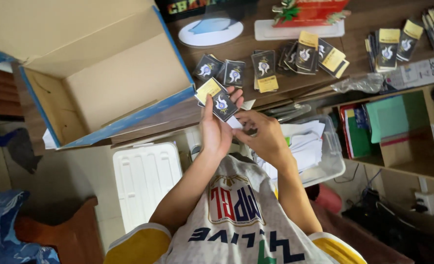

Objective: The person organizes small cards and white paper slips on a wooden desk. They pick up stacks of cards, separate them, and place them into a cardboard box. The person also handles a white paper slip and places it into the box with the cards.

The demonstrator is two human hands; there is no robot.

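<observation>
My left hand point(216, 131) is closed around a small black packet point(222, 104) with a white emblem and a yellow tag point(208, 90), held upright over the edge of the wooden table point(358, 27). My right hand point(263, 137) sits just right of it, its fingertips pinching a small white piece point(235, 122) at the packet's lower end. Both hands are close together above a clear plastic bin point(332, 164) that holds white paper slips.
Several matching black packets point(264, 68) lie in piles across the table, more at the right point(388, 46). A big open cardboard box point(104, 78) with blue edges stands at left. There is also a white oval plate point(210, 33), a white lid point(146, 178) and a shelf of folders point(383, 127).
</observation>
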